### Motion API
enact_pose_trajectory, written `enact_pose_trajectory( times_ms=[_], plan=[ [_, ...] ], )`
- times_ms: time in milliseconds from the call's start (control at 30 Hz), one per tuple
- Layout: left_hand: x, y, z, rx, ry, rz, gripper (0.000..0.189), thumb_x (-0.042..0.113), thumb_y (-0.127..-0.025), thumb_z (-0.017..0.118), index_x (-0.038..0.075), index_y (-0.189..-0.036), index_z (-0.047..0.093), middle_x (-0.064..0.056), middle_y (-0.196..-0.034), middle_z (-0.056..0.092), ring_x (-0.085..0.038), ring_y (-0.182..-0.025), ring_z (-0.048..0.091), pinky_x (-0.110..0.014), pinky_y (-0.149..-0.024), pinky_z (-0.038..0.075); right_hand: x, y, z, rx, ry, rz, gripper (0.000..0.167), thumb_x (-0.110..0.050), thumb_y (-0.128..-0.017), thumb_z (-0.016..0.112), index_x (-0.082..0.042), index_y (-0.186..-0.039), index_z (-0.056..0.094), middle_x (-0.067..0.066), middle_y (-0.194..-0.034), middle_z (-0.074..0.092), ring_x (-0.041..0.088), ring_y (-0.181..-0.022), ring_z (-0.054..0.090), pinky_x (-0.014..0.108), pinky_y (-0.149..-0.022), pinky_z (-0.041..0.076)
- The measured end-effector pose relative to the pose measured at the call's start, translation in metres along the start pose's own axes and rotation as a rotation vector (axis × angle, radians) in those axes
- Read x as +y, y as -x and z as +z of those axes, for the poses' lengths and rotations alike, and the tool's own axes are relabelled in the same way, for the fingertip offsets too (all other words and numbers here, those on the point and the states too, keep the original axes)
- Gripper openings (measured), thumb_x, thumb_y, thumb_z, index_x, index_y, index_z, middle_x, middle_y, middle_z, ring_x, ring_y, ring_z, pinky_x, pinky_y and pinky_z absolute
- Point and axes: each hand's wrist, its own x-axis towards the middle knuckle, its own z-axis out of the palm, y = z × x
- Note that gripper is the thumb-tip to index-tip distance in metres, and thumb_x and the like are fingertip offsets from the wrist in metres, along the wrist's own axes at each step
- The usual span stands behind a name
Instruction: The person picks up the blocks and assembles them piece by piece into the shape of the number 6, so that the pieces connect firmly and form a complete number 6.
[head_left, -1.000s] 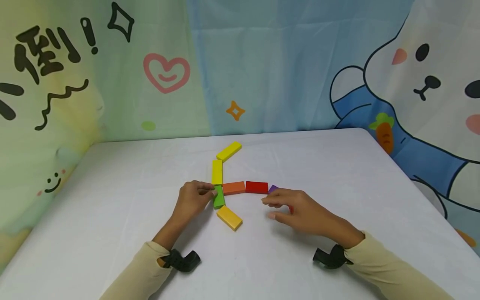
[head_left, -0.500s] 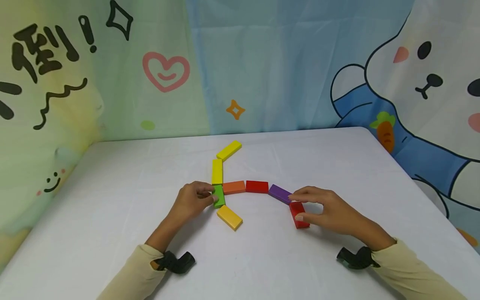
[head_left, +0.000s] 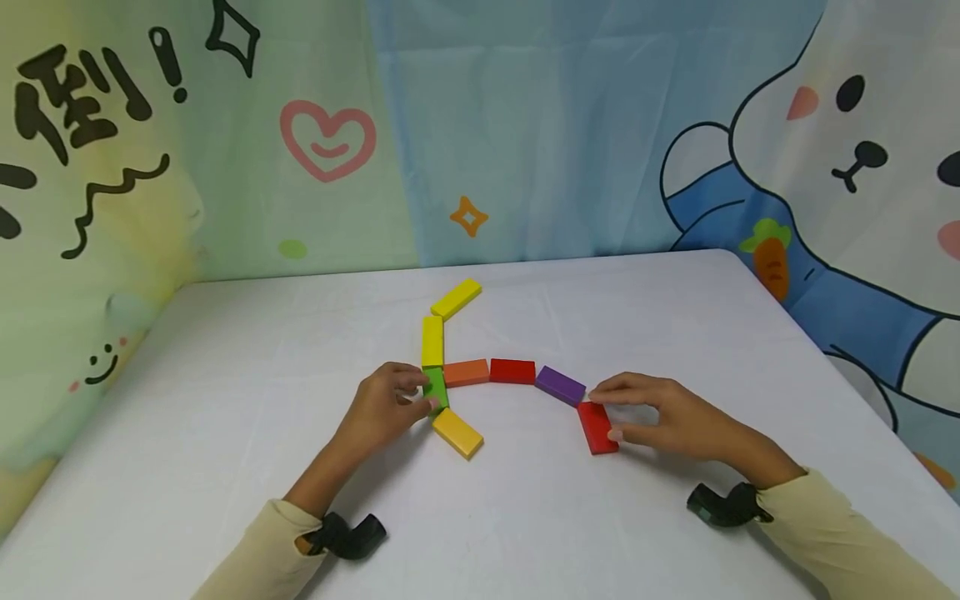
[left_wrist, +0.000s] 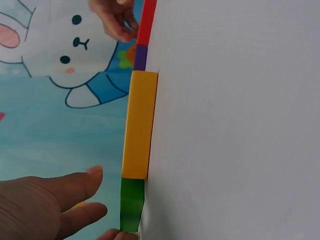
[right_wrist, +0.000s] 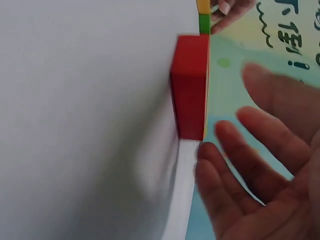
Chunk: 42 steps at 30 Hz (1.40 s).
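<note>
Flat blocks lie end to end on the white table (head_left: 315, 533). My left hand (head_left: 382, 404) is at the green block (head_left: 436, 387), fingers loosely bent over its left side. In the left wrist view, fingertips (left_wrist: 120, 234) rest right at the green block's end, while the thumb and another finger stay off it. My right hand (head_left: 663, 417) sits beside the near red block (head_left: 597, 429), thumb and fingers spread apart at its right side. The right wrist view shows those fingers relaxed, with nothing between them. The purple block (head_left: 560, 386) meets the red one's far corner.
An orange block (head_left: 467, 372) and another red block (head_left: 513, 372) bridge green to purple. Two yellow blocks, one upright in line (head_left: 432, 342) and one slanted (head_left: 457, 298), run toward the back. An amber block (head_left: 458, 434) angles toward me. A printed cloth (head_left: 525, 133) hangs behind.
My right hand has moved right, off the purple block and to the side of the near red block, uncovering both. My left hand has stayed at the green block.
</note>
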Motion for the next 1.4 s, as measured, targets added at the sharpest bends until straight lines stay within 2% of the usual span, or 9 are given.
enact_pose_trajectory(
  times_ms=[167,500,600,700,833,900,1100,1233,1400],
  plan=[
    [0.003,0.003,0.001,-0.027,-0.009,-0.025,0.040,0.014,-0.079,0.082,0.000,-0.115,0.070,-0.011,-0.126,0.055,-0.024,-0.094,0.062,-0.032,-0.077,0.056,0.001,-0.001,-0.002,-0.101,-0.027,0.066,0.058,-0.037,-0.082,0.078,-0.016,-0.134,0.061,0.004,-0.132,0.054,0.033,-0.125,0.046,0.050,-0.092,0.050],
    [0.006,0.005,0.001,-0.071,-0.016,-0.048,0.055,0.018,-0.077,0.084,0.000,-0.125,0.064,-0.011,-0.134,0.049,-0.024,-0.095,0.062,-0.031,-0.074,0.055,-0.003,-0.002,0.002,-0.114,0.067,0.054,0.062,-0.028,-0.081,0.081,-0.008,-0.135,0.059,0.007,-0.132,0.053,0.033,-0.123,0.048,0.046,-0.093,0.049],
    [0.006,0.006,0.002,-0.070,-0.037,-0.029,0.058,0.019,-0.076,0.085,0.001,-0.127,0.063,-0.011,-0.135,0.048,-0.023,-0.093,0.061,-0.029,-0.072,0.055,-0.004,-0.002,0.003,-0.113,0.078,0.058,0.062,-0.025,-0.080,0.081,-0.007,-0.135,0.059,0.007,-0.132,0.053,0.032,-0.124,0.048,0.045,-0.094,0.048],
    [0.006,0.006,0.002,-0.046,-0.091,0.026,0.055,0.019,-0.077,0.084,0.001,-0.125,0.065,-0.011,-0.136,0.049,-0.023,-0.093,0.059,-0.031,-0.074,0.054,-0.006,-0.003,0.004,-0.110,0.090,0.063,0.060,-0.024,-0.080,0.081,-0.007,-0.134,0.060,0.007,-0.132,0.054,0.032,-0.124,0.048,0.045,-0.095,0.047],
    [0.007,0.007,0.003,0.004,-0.173,0.116,0.046,0.017,-0.079,0.082,-0.001,-0.119,0.069,-0.010,-0.133,0.056,-0.027,-0.112,0.057,-0.039,-0.091,0.051,-0.007,-0.003,0.005,-0.108,0.093,0.076,0.059,-0.024,-0.080,0.081,-0.007,-0.133,0.061,0.006,-0.132,0.054,0.031,-0.124,0.048,0.046,-0.095,0.047],
    [0.008,0.007,0.004,0.006,-0.190,0.147,0.041,0.014,-0.080,0.081,-0.001,-0.117,0.070,-0.009,-0.132,0.058,-0.028,-0.124,0.052,-0.042,-0.098,0.046,-0.008,-0.003,0.005,-0.107,0.094,0.078,0.059,-0.025,-0.080,0.081,-0.007,-0.133,0.061,0.006,-0.132,0.054,0.031,-0.124,0.048,0.046,-0.095,0.047],
    [0.011,0.010,0.004,-0.044,-0.181,0.180,0.037,0.013,-0.081,0.080,0.000,-0.115,0.071,-0.004,-0.133,0.060,-0.020,-0.135,0.041,-0.041,-0.104,0.039,-0.009,-0.003,0.005,-0.102,0.106,0.069,0.059,-0.025,-0.081,0.081,-0.006,-0.133,0.061,0.006,-0.130,0.054,0.031,-0.122,0.049,0.045,-0.094,0.048],
    [0.011,0.010,0.005,-0.077,-0.196,0.155,0.045,0.017,-0.080,0.082,0.000,-0.120,0.068,-0.006,-0.135,0.058,-0.022,-0.132,0.045,-0.041,-0.102,0.041,-0.011,-0.004,0.006,-0.090,0.117,0.065,0.058,-0.024,-0.080,0.081,-0.004,-0.131,0.062,0.006,-0.128,0.055,0.030,-0.120,0.051,0.044,-0.093,0.049],
    [0.011,0.010,0.006,-0.161,-0.244,0.115,0.057,0.022,-0.079,0.083,0.000,-0.127,0.063,-0.006,-0.140,0.053,-0.022,-0.135,0.041,-0.040,-0.103,0.041,-0.016,-0.004,0.008,-0.076,0.162,0.073,0.061,-0.027,-0.079,0.082,-0.001,-0.129,0.062,0.008,-0.127,0.056,0.030,-0.118,0.052,0.042,-0.091,0.051]
  ],
)
